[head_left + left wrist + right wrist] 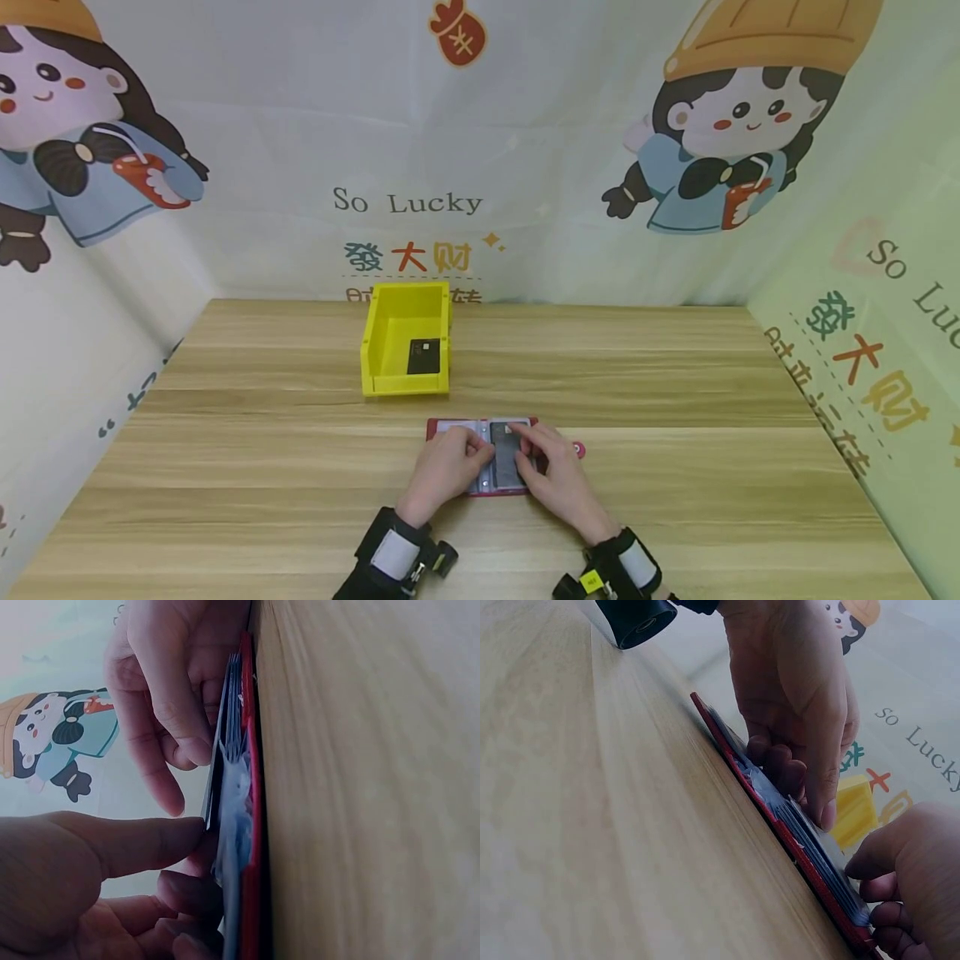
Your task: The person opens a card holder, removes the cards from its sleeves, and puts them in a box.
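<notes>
A small red card holder [498,493] lies spread on the table, its clear plastic sleeves [234,712] stacked on the right side. On top of that stack is a dark grey card [507,475]. My left hand [447,465] pinches the card's inner edge between thumb and a finger beneath it. From the other side my right hand [557,473] reaches over, its index fingertip on the far end of the card and its thumb [874,851] on the right edge. Other right fingers bend beside the sleeve edges, partly hidden.
Behind the card holder stands a yellow bin [405,385] with a black card [424,357] inside. A round pink piece [579,449] shows just right of the holder. The wooden table [675,392] meets printed cloth walls at the back and sides.
</notes>
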